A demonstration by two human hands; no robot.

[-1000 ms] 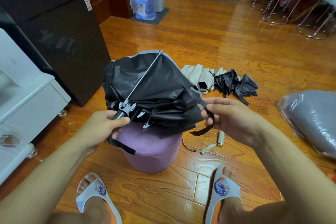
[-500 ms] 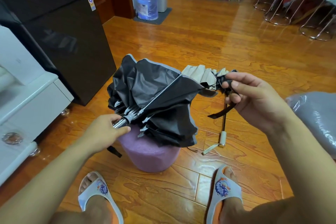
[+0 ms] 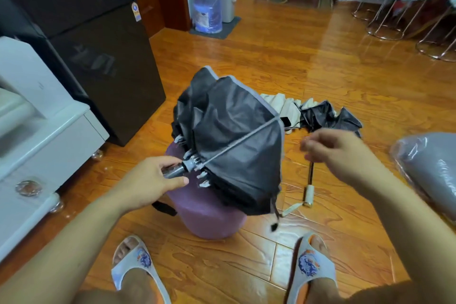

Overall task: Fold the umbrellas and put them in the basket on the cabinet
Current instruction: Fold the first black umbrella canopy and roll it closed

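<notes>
Gripping the black umbrella [image 3: 234, 145] by its handle over the purple stool [image 3: 204, 215], our left hand [image 3: 150, 180] steadies it; our blurred right hand [image 3: 338, 150] hovers loose-fingered, holding nothing. We judge folding underway: next, gather the canopy.

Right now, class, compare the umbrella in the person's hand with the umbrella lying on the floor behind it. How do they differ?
The held umbrella is gripped at its handle by the left hand and rests over the purple stool; the floor umbrella lies flat on the wooden floor, untouched. The held umbrella's canopy bulges, half-collapsed, dark side out; the floor umbrella's is sprawled, showing cream panels too. Both are unfolded, with loose dark fabric.
</notes>
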